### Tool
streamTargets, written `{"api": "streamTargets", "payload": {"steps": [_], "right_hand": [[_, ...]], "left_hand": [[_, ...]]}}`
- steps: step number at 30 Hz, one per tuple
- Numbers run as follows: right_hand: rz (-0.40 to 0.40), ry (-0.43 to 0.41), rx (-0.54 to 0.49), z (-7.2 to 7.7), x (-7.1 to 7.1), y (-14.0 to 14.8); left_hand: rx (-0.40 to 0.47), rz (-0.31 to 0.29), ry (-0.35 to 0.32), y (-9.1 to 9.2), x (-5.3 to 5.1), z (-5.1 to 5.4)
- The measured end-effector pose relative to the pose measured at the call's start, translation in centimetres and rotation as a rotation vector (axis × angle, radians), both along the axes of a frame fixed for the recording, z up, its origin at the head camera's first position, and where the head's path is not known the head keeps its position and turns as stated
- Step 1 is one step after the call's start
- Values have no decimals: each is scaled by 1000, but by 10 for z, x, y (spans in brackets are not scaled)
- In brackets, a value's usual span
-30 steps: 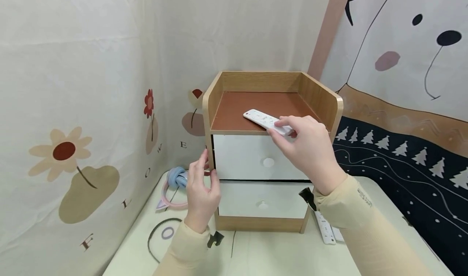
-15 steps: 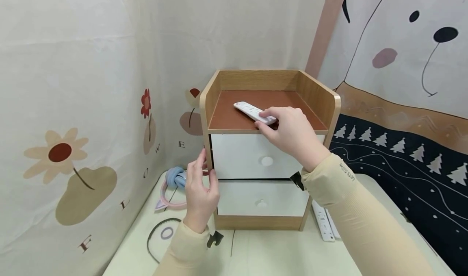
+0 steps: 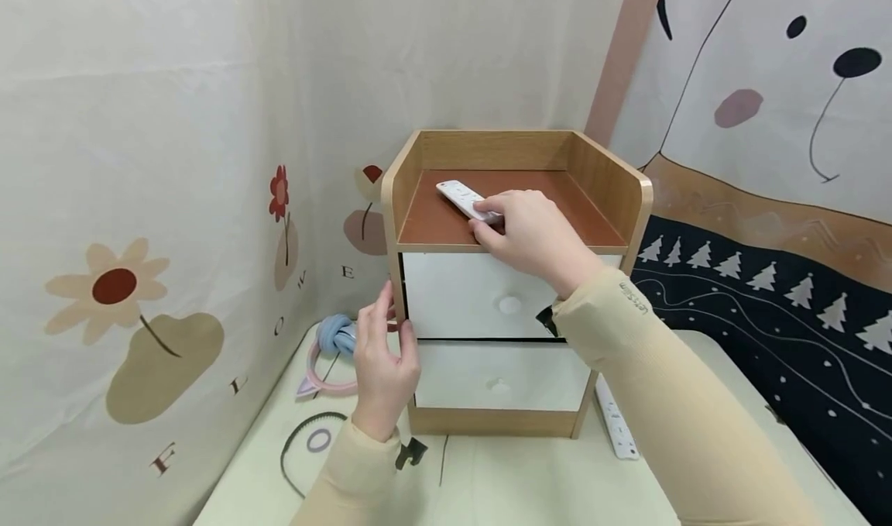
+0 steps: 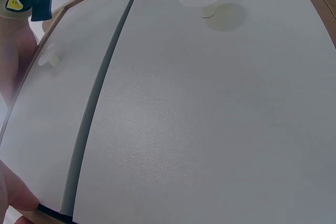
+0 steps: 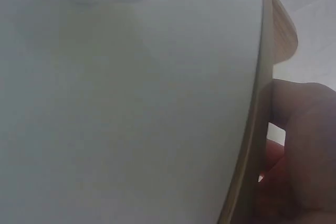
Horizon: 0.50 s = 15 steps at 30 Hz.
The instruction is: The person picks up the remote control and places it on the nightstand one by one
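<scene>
A white remote control (image 3: 460,195) slants over the brown top shelf (image 3: 519,189) of a small wooden cabinet (image 3: 488,423). My right hand (image 3: 535,235) pinches its near end between thumb and fingers; whether its underside touches the shelf is hidden. Fairly straight, the fingers of my left hand (image 3: 383,375) lie along the cabinet's left side, with the thumb at the front edge. Two white drawers, the upper drawer (image 3: 453,293) and the lower drawer (image 3: 453,375), fill the cabinet front, both pushed in. In the right wrist view, the right hand (image 5: 310,145) appears beyond the shelf edge.
On the table (image 3: 516,479), a pink headband (image 3: 334,387) with a blue knotted band (image 3: 337,335) lies left of the cabinet. Nearer are a dark thin hairband (image 3: 287,452) and a small purple ring (image 3: 319,440). Another white remote-like strip (image 3: 616,421) lies to the right.
My right hand has carried the remote control leftward and farther back over the top shelf, from the front edge inward. The left hand stays at the cabinet's side.
</scene>
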State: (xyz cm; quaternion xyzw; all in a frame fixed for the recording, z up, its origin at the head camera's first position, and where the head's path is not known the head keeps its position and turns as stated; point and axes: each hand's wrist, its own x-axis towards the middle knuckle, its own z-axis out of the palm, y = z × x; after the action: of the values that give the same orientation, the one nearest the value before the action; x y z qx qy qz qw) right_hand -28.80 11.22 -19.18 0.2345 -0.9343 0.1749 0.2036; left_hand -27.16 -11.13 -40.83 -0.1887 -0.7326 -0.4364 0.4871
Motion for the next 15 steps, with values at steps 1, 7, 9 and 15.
{"api": "streamTargets", "payload": {"steps": [1,7,9,15], "right_hand": [[7,1,6,0,-3,-2],[-1,-80,16,6,-10,-10],[-7,-108,24,10,-14,-11],[-41,-117,108,18,-30,-20]], "left_hand": [[1,0,-4,0,0,0],[-8,14,15,1,0,-1],[-10,18,25,1,-2,-1],[-6,17,28,1,-2,-2]]}}
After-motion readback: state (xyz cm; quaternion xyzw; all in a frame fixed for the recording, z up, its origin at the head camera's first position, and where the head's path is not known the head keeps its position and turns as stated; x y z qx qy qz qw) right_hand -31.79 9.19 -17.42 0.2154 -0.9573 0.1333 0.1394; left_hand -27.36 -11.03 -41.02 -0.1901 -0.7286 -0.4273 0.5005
